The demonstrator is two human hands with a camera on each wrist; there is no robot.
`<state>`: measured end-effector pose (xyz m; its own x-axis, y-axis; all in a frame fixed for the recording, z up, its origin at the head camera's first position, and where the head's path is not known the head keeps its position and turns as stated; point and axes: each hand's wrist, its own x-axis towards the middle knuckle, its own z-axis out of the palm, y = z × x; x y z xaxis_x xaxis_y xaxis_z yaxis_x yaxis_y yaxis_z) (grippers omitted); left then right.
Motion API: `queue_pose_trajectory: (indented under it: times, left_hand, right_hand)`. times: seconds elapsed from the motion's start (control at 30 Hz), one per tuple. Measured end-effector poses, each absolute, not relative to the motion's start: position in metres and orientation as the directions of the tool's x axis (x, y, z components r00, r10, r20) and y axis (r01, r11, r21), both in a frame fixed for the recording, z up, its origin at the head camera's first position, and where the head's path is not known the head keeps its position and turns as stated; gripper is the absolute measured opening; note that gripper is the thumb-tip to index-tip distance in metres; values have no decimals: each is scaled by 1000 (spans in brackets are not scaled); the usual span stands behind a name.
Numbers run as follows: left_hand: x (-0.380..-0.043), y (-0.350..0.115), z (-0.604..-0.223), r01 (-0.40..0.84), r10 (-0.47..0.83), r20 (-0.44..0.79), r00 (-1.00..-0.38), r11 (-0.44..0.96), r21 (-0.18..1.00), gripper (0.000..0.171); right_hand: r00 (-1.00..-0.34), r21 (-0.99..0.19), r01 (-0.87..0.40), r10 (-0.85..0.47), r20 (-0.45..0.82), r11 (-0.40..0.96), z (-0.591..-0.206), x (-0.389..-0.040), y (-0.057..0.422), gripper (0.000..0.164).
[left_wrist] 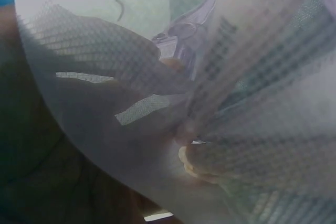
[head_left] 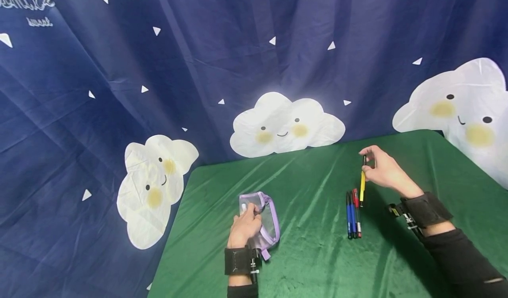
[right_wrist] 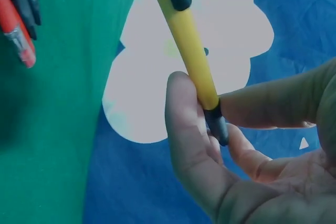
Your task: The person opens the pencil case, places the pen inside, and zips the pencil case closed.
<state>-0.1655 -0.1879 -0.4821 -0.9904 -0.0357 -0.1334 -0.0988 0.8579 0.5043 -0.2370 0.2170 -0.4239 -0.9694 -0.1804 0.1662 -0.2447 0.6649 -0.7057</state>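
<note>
My right hand (head_left: 380, 168) pinches a yellow pen (head_left: 363, 188) near its black end, between thumb and fingers. The pen hangs upright beside the other pens; the right wrist view shows its black clip and black tip. Two blue pens (head_left: 351, 216) and a red pen (head_left: 357, 210) lie side by side on the green cloth below that hand. Farther left, my left hand (head_left: 247, 225) grips a see-through mesh pencil case (head_left: 271, 227) with lilac trim. Its mesh (left_wrist: 262, 103) fills much of the left wrist view and partly veils the fingers.
A green cloth (head_left: 309, 245) with creases covers the table. Behind and to the left hangs a dark blue curtain (head_left: 190, 46) printed with white smiling clouds and small triangles. Black bands with small cameras sit on both wrists.
</note>
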Motion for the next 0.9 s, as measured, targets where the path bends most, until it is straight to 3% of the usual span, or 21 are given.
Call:
queue_pose_trajectory:
  times: [0.47,0.9]
  left_hand:
    - [-164,-189,-484,-110,-49,-132,-990,852,512,17]
    - [-164,-188,-483,-112,-49,-135,-990,850,514,17]
  right_hand:
    - [-929,-707,-309,-43,367,637,-406,-253,186,40]
    - [-913,-760,-366,-50,404,537,-404,-267,148,51]
